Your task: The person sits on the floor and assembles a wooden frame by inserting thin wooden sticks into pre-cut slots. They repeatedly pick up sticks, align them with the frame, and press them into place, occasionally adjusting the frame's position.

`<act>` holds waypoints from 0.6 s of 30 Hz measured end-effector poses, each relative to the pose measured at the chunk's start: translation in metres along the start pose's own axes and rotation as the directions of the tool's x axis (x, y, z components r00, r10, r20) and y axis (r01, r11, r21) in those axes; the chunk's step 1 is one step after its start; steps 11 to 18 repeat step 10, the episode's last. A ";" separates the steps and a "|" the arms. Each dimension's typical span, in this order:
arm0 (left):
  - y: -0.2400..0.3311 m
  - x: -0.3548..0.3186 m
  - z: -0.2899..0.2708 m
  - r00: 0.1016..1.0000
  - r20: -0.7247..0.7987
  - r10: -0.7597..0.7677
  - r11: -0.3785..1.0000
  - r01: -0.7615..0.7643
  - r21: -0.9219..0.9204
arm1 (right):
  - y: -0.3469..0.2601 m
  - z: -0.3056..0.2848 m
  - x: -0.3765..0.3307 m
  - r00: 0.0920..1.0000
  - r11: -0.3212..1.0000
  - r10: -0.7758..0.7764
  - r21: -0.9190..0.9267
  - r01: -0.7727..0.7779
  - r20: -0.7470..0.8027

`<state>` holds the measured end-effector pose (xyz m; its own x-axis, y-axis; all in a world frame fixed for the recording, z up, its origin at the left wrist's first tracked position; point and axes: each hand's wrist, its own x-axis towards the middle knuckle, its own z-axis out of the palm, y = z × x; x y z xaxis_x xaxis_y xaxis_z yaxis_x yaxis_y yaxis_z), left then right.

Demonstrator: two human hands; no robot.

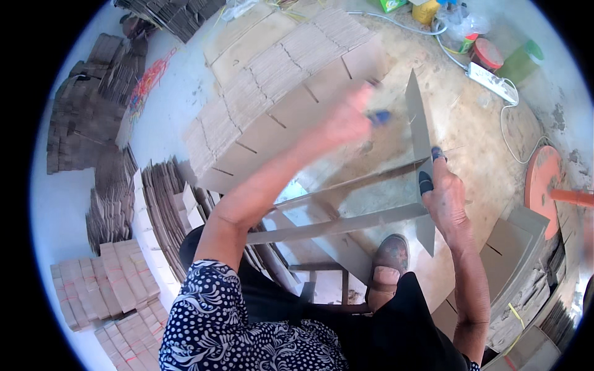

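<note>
My right hand [447,195] grips an upright cardboard strip [417,120] near its middle, with dark blue covers on two of its fingertips. Two long cardboard strips [346,222] run from it leftward across my lap, one behind the other; whether they are slotted into it I cannot tell. My left hand [346,120] is smeared by motion, left of the upright strip and apart from it. A blue cover shows on one of its fingertips. Just beyond my left forearm lies a big stack of slotted cardboard strips [278,80].
More cardboard bundles [102,278] stand along the left, and cardboard sheets [516,247] lean at the right. An orange stand with a round base [541,185] is there too. At the far right sit a white power strip [492,83], its cable and several tubs. My shoe [390,256] rests below the strips.
</note>
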<state>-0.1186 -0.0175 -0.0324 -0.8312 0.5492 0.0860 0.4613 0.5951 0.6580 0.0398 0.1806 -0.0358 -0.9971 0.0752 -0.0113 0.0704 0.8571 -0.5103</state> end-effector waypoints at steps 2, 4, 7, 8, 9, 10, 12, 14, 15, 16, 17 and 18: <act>-0.065 0.016 -0.028 0.964 -0.262 0.040 0.915 0.070 0.396 | -0.013 -0.004 0.007 1.000 1.000 0.007 -0.003 -0.007 -0.017; -0.104 0.029 -0.054 0.934 -0.279 0.224 0.715 0.037 0.698 | -0.004 0.007 0.018 0.997 0.995 0.017 -0.099 -0.009 0.081; -0.109 0.041 -0.078 0.965 -0.262 -0.007 0.782 0.168 0.600 | 0.008 0.012 0.019 0.992 1.000 0.011 -0.028 -0.007 0.128; -0.103 0.043 -0.086 0.953 -0.291 -0.085 0.802 0.239 0.547 | 0.012 0.012 0.015 0.992 1.000 0.007 0.025 -0.010 0.126; -0.099 0.043 -0.096 0.954 -0.218 -0.207 0.809 0.292 0.510 | 0.016 0.012 0.013 0.986 0.999 0.043 0.020 -0.047 0.160; -0.095 0.046 -0.105 0.939 -0.131 -0.319 0.811 0.342 0.475 | 0.020 0.013 0.012 0.978 0.996 0.086 0.012 -0.090 0.193; -0.095 0.046 -0.105 0.939 -0.131 -0.319 0.811 0.342 0.475 | 0.020 0.013 0.012 0.978 0.996 0.086 0.012 -0.090 0.193; -0.095 0.046 -0.105 0.939 -0.131 -0.319 0.811 0.342 0.475 | 0.020 0.013 0.012 0.978 0.996 0.086 0.012 -0.090 0.193; -0.095 0.046 -0.105 0.939 -0.131 -0.319 0.811 0.342 0.475 | 0.020 0.013 0.012 0.978 0.996 0.086 0.012 -0.090 0.193; -0.095 0.046 -0.105 0.939 -0.131 -0.319 0.811 0.342 0.475 | 0.020 0.013 0.012 0.978 0.996 0.086 0.012 -0.090 0.193; -0.095 0.046 -0.105 0.939 -0.131 -0.319 0.811 0.342 0.475 | 0.020 0.013 0.012 0.978 0.996 0.086 0.012 -0.090 0.193; -0.095 0.046 -0.105 0.939 -0.131 -0.319 0.811 0.342 0.475 | 0.020 0.013 0.012 0.978 0.996 0.086 0.012 -0.090 0.193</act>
